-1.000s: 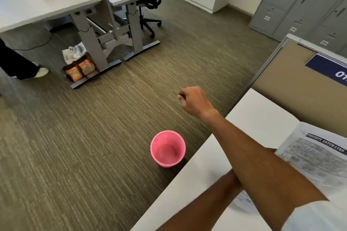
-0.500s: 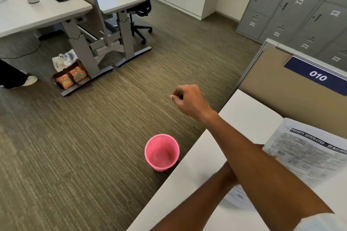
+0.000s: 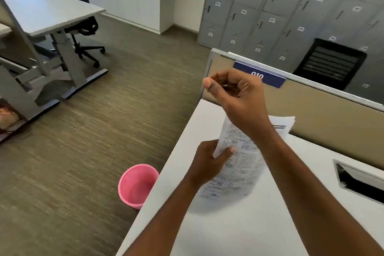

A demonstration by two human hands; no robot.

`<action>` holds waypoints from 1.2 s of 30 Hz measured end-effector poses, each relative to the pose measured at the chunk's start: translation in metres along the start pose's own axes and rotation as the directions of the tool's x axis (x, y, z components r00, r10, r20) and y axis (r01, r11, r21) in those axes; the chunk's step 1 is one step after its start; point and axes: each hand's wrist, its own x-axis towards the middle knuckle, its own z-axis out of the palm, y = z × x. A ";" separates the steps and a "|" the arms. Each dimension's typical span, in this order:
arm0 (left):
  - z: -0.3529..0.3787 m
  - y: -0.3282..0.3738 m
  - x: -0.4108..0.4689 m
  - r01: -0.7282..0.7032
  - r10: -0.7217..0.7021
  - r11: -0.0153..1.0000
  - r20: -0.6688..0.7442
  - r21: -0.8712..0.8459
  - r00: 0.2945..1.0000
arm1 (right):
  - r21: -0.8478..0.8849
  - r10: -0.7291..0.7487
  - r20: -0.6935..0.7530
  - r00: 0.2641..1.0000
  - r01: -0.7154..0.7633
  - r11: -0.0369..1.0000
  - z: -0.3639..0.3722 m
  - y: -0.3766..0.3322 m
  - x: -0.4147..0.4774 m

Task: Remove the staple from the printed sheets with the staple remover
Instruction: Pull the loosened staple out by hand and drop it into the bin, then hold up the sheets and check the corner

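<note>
1. White desk [image 3: 228, 230] lies beneath one blurred stack of printed sheets [image 3: 241, 170]; our left hand [image 3: 207, 164] grips its left edge, thumb on top.
2. Our right hand [image 3: 239, 93] hovers above the sheets, fingers curled, thumb meeting forefinger; we cannot tell whether it pinches anything.
3. One pink bin [image 3: 135, 187] stands on carpet [image 3: 83, 151], partly hidden by the desk.

Item count. Hands: two, one left hand [image 3: 207, 164] and one right hand [image 3: 239, 93]. One stack of printed sheets [image 3: 239, 164]; the sheet count cannot be read. One surface [image 3: 239, 230] with one cable opening [image 3: 359, 181] at 3 o'clock from the stack. One pink bin [image 3: 133, 189] at 8 o'clock. Two office chairs: one at 10 o'clock [image 3: 87, 27], one at 2 o'clock [image 3: 330, 62]. One far desk [image 3: 47, 14]. One partition [image 3: 322, 114] carrying one number plate [image 3: 270, 77].
</note>
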 end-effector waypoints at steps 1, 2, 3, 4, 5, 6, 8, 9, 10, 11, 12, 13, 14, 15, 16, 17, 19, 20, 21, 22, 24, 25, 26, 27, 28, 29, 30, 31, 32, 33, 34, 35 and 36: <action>0.003 0.000 0.002 -0.018 0.017 1.000 -0.002 -0.012 1.000 | -0.028 -0.007 -0.047 0.999 0.006 1.000 -0.023 -0.004 -0.006; 0.005 0.001 0.002 -0.031 0.031 0.999 0.003 -0.037 1.000 | -0.064 -0.017 -0.108 0.994 0.010 0.998 -0.049 -0.007 -0.014; 0.007 0.001 0.003 -0.049 0.050 0.997 0.010 -0.053 0.999 | -0.106 -0.033 -0.163 0.986 0.016 0.994 -0.073 -0.009 -0.022; 0.011 0.007 0.004 -0.061 0.062 0.996 0.017 -0.062 0.998 | -0.155 -0.050 -0.212 0.976 0.017 0.988 -0.096 -0.008 -0.031; 0.012 0.011 0.004 -0.068 0.069 0.995 0.016 -0.073 0.997 | -0.199 -0.058 -0.246 0.967 0.008 0.980 -0.114 -0.005 -0.040; 0.016 0.014 0.005 -0.078 0.080 0.993 0.022 -0.084 0.997 | -0.241 -0.059 -0.277 0.959 -0.010 0.970 -0.133 -0.001 -0.051; 0.031 0.024 0.005 -0.089 0.093 0.992 0.045 -0.094 0.995 | -0.292 0.006 -0.327 0.945 -0.107 0.950 -0.172 0.013 -0.077; 0.034 0.027 0.005 -0.083 0.088 0.992 0.045 -0.097 0.995 | -0.273 0.092 -0.341 0.935 -0.192 0.943 -0.182 0.024 -0.088; 0.042 0.033 0.004 -0.080 0.086 0.992 0.053 -0.102 0.995 | -0.221 0.195 -0.356 0.914 -0.286 0.932 -0.194 0.035 -0.103; 0.053 0.039 0.002 -0.078 0.085 0.991 0.065 -0.106 0.994 | -0.150 0.302 -0.357 0.884 -0.373 0.916 -0.205 0.046 -0.119; 0.064 0.044 0.001 -0.079 0.088 0.991 0.077 -0.107 0.993 | -0.055 0.392 -0.335 0.857 -0.433 0.900 -0.214 0.058 -0.136; 0.070 0.048 -0.001 -0.075 0.085 0.990 0.087 -0.118 0.993 | 0.053 0.462 -0.289 0.839 -0.468 0.882 -0.216 0.073 -0.150; 0.085 0.055 -0.004 -0.076 0.088 0.990 0.100 -0.118 0.991 | 0.176 0.511 -0.237 0.826 -0.481 0.859 -0.224 0.085 -0.167; 0.096 0.059 -0.007 -0.071 0.084 0.991 0.110 -0.116 0.990 | 0.285 0.536 -0.181 0.825 -0.478 0.831 -0.228 0.096 -0.181; 0.102 0.060 -0.009 -0.071 0.085 0.990 0.117 -0.118 0.989 | 0.380 0.548 -0.131 0.826 -0.469 0.797 -0.228 0.106 -0.191; 0.112 0.063 -0.012 -0.067 0.081 0.991 0.123 -0.116 0.989 | 0.451 0.553 -0.092 0.828 -0.461 0.765 -0.233 0.114 -0.202; 0.135 0.067 -0.019 -0.058 0.072 0.992 0.123 -0.113 0.990 | 0.532 0.541 -0.040 0.840 -0.440 0.723 -0.248 0.124 -0.221; 0.146 0.067 -0.023 -0.056 0.068 0.993 0.116 -0.109 0.991 | 0.547 0.526 -0.031 0.850 -0.426 0.721 -0.258 0.128 -0.230; 0.157 0.068 -0.027 -0.050 0.061 0.993 0.108 -0.103 0.992 | 0.554 0.515 -0.031 0.857 -0.414 0.722 -0.268 0.130 -0.239; 0.169 0.068 -0.031 -0.044 0.053 0.995 0.095 -0.095 0.994 | 0.563 0.510 -0.031 0.860 -0.407 0.720 -0.279 0.130 -0.249; 0.183 0.066 -0.037 -0.033 0.040 0.995 0.064 -0.094 0.997 | 0.565 0.512 -0.046 0.858 -0.400 0.721 -0.290 0.129 -0.260; 0.194 0.066 -0.042 -0.030 0.035 0.995 0.052 -0.093 0.998 | 0.561 0.517 -0.066 0.854 -0.396 0.727 -0.298 0.128 -0.266; 0.204 0.065 -0.046 -0.034 0.037 0.995 0.041 -0.090 0.998 | 0.554 0.522 -0.088 0.849 -0.393 0.734 -0.306 0.126 -0.272; 0.214 0.065 -0.050 -0.037 0.041 0.995 0.035 -0.090 0.999 | 0.540 0.525 -0.117 0.843 -0.390 0.746 -0.313 0.125 -0.277; 0.223 0.065 -0.053 -0.042 0.045 0.995 0.030 -0.089 0.999 | 0.523 0.524 -0.142 0.840 -0.386 0.760 -0.320 0.124 -0.282; 0.228 0.064 -0.056 -0.042 0.045 0.995 0.026 -0.087 0.999 | 0.504 0.523 -0.166 0.836 -0.383 0.774 -0.323 0.123 -0.285; 0.234 0.064 -0.058 -0.049 0.050 0.996 0.022 -0.080 0.998 | 0.490 0.523 -0.185 0.832 -0.383 0.783 -0.326 0.122 -0.288; 0.238 0.064 -0.060 -0.051 0.052 0.996 0.019 -0.075 0.998 | 0.478 0.523 -0.204 0.827 -0.383 0.791 -0.329 0.121 -0.291; 0.242 0.064 -0.061 -0.050 0.051 0.996 0.020 -0.075 0.998 | 0.471 0.528 -0.220 0.820 -0.385 0.794 -0.331 0.119 -0.293; 0.245 0.063 -0.061 -0.046 0.048 0.996 0.021 -0.080 0.999 | 0.465 0.532 -0.234 0.814 -0.387 0.796 -0.333 0.117 -0.295; 0.247 0.063 -0.062 -0.045 0.047 0.996 0.023 -0.083 0.999 | 0.461 0.536 -0.249 0.807 -0.388 0.798 -0.334 0.115 -0.297; 0.249 0.063 -0.062 -0.043 0.046 0.995 0.028 -0.086 0.999 | 0.457 0.539 -0.265 0.799 -0.388 0.801 -0.335 0.113 -0.298; 0.250 0.061 -0.061 -0.045 0.049 0.995 0.035 -0.087 0.998 | 0.453 0.541 -0.283 0.792 -0.387 0.803 -0.334 0.110 -0.299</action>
